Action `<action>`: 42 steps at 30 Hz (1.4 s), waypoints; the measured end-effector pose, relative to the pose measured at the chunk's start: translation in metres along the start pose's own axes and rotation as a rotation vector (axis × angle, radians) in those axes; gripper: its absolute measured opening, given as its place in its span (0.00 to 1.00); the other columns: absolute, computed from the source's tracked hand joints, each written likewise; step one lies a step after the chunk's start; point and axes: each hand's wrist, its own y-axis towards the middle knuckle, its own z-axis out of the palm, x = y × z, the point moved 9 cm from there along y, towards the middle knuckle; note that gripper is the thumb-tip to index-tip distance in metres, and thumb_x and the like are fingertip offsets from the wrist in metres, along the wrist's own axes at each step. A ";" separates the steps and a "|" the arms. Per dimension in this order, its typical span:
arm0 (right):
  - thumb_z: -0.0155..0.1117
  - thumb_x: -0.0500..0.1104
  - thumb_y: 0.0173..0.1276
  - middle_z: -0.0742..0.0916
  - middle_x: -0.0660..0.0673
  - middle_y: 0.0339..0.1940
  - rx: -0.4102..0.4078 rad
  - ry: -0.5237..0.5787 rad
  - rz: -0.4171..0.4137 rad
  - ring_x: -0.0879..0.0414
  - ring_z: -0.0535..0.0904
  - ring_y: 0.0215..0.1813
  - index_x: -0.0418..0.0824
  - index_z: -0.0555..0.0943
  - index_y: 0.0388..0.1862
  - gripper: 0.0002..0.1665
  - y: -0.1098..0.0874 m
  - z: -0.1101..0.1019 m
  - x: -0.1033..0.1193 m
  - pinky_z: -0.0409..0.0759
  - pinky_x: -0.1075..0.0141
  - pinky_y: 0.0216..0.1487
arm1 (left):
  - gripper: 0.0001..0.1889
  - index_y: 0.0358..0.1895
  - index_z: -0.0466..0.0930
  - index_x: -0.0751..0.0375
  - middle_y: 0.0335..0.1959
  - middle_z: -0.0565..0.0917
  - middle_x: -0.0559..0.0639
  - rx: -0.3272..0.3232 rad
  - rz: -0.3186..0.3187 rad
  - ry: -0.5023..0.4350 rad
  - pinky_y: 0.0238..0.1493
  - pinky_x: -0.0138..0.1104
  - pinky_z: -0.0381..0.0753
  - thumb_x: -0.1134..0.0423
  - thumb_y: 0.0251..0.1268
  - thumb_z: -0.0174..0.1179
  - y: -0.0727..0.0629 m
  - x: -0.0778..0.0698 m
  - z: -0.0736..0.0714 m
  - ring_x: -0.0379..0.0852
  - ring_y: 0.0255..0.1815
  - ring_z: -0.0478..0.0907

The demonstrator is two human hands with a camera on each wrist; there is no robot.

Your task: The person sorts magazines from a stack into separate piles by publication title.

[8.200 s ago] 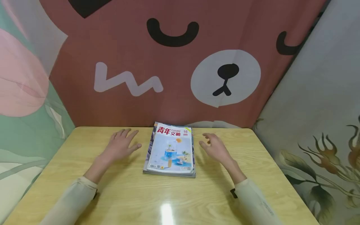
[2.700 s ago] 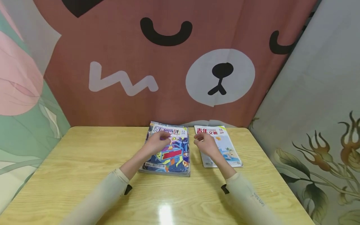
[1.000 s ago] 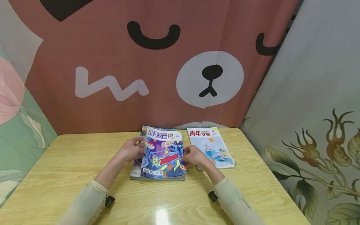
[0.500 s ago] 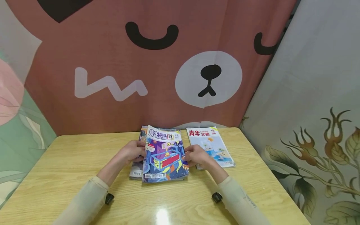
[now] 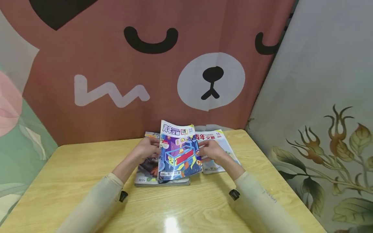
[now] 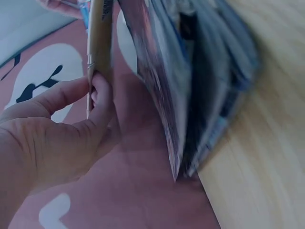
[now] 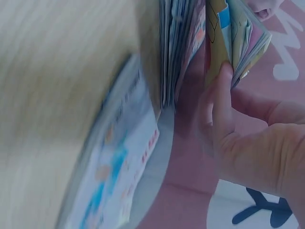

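Observation:
Both hands hold a purple magazine (image 5: 180, 157), numbered 22, lifted over the others in the head view. My left hand (image 5: 144, 149) pinches its left edge and my right hand (image 5: 214, 150) its right edge. Beneath it, a stack of magazines (image 5: 145, 173) shows a dark cover at the left. A pale blue magazine (image 5: 230, 145), numbered 16, lies to the right, partly behind the right hand. In the left wrist view, thumb and fingers grip the raised magazine (image 6: 101, 43), apart from the stack (image 6: 164, 95). The right wrist view shows the same pinch on the magazine's (image 7: 243, 43) opposite edge.
A light wooden table (image 5: 87, 174) carries the magazines near its back edge. Behind it hangs a reddish-brown curtain (image 5: 116, 116) with a bear face, and a grey floral curtain (image 5: 306, 97) borders the right side.
Earlier, the pale blue magazine moved from the top of the stack to the table at right. Over the last second, both hands have lifted the purple magazine off the stack and shifted it rightward.

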 end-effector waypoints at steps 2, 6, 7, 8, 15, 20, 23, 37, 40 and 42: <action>0.62 0.28 0.66 0.84 0.32 0.47 -0.027 -0.017 0.007 0.45 0.86 0.43 0.27 0.73 0.66 0.28 0.002 -0.012 0.001 0.87 0.50 0.41 | 0.30 0.66 0.68 0.78 0.57 0.79 0.70 0.016 0.004 -0.033 0.44 0.41 0.86 0.81 0.58 0.61 0.007 -0.001 0.008 0.55 0.47 0.83; 0.63 0.30 0.67 0.85 0.32 0.49 -0.089 -0.037 0.039 0.45 0.85 0.45 0.30 0.73 0.67 0.29 0.004 -0.043 -0.005 0.87 0.51 0.41 | 0.29 0.67 0.68 0.77 0.59 0.78 0.69 0.044 -0.025 -0.110 0.48 0.43 0.86 0.81 0.61 0.62 0.023 -0.002 0.031 0.57 0.51 0.83; 0.64 0.30 0.67 0.85 0.32 0.50 -0.104 -0.039 0.047 0.45 0.85 0.45 0.30 0.73 0.68 0.29 0.005 -0.051 -0.008 0.87 0.52 0.41 | 0.29 0.67 0.69 0.77 0.58 0.79 0.69 0.054 -0.028 -0.129 0.49 0.43 0.85 0.81 0.61 0.63 0.029 -0.002 0.038 0.57 0.51 0.83; 0.64 0.30 0.67 0.84 0.32 0.50 -0.117 -0.040 0.060 0.46 0.85 0.46 0.31 0.73 0.68 0.30 0.005 -0.059 -0.011 0.87 0.52 0.41 | 0.29 0.67 0.69 0.77 0.58 0.79 0.69 0.059 -0.031 -0.147 0.49 0.44 0.85 0.81 0.60 0.63 0.034 -0.002 0.045 0.58 0.51 0.83; 0.62 0.30 0.67 0.82 0.33 0.53 -0.144 -0.005 0.133 0.49 0.82 0.44 0.32 0.70 0.72 0.34 0.011 -0.109 -0.040 0.85 0.53 0.45 | 0.33 0.70 0.66 0.79 0.63 0.74 0.71 0.113 -0.040 -0.207 0.51 0.47 0.84 0.84 0.58 0.63 0.066 -0.002 0.091 0.59 0.46 0.84; 0.59 0.29 0.70 0.81 0.31 0.58 -0.111 0.035 0.177 0.50 0.81 0.44 0.30 0.66 0.76 0.35 0.016 -0.129 -0.065 0.84 0.55 0.45 | 0.32 0.66 0.67 0.80 0.57 0.77 0.73 0.115 -0.093 -0.226 0.47 0.46 0.86 0.86 0.54 0.64 0.081 0.003 0.118 0.62 0.46 0.85; 0.57 0.29 0.71 0.81 0.30 0.58 -0.101 0.045 0.192 0.50 0.82 0.43 0.28 0.64 0.76 0.35 0.017 -0.140 -0.073 0.85 0.56 0.44 | 0.30 0.62 0.68 0.81 0.50 0.79 0.71 0.118 -0.110 -0.230 0.47 0.46 0.86 0.88 0.52 0.63 0.086 0.003 0.130 0.62 0.44 0.85; 0.51 0.28 0.75 0.83 0.40 0.37 -0.088 -0.054 0.191 0.58 0.65 0.24 0.26 0.62 0.76 0.32 0.025 -0.165 -0.077 0.69 0.64 0.28 | 0.15 0.44 0.77 0.84 0.31 0.83 0.63 0.107 -0.111 -0.229 0.40 0.42 0.88 0.91 0.50 0.62 0.094 -0.002 0.162 0.55 0.33 0.86; 0.51 0.28 0.75 0.82 0.40 0.35 -0.090 -0.079 0.190 0.58 0.62 0.23 0.27 0.63 0.76 0.31 0.027 -0.164 -0.078 0.66 0.65 0.27 | 0.11 0.40 0.77 0.83 0.32 0.82 0.64 0.076 -0.125 -0.224 0.41 0.43 0.87 0.89 0.52 0.60 0.095 -0.001 0.160 0.56 0.31 0.85; 0.52 0.29 0.75 0.82 0.41 0.34 -0.086 -0.123 0.179 0.57 0.63 0.23 0.26 0.64 0.75 0.30 0.027 -0.163 -0.078 0.66 0.65 0.26 | 0.09 0.38 0.76 0.80 0.33 0.81 0.64 0.056 -0.140 -0.221 0.43 0.44 0.87 0.87 0.53 0.58 0.094 0.001 0.158 0.56 0.30 0.84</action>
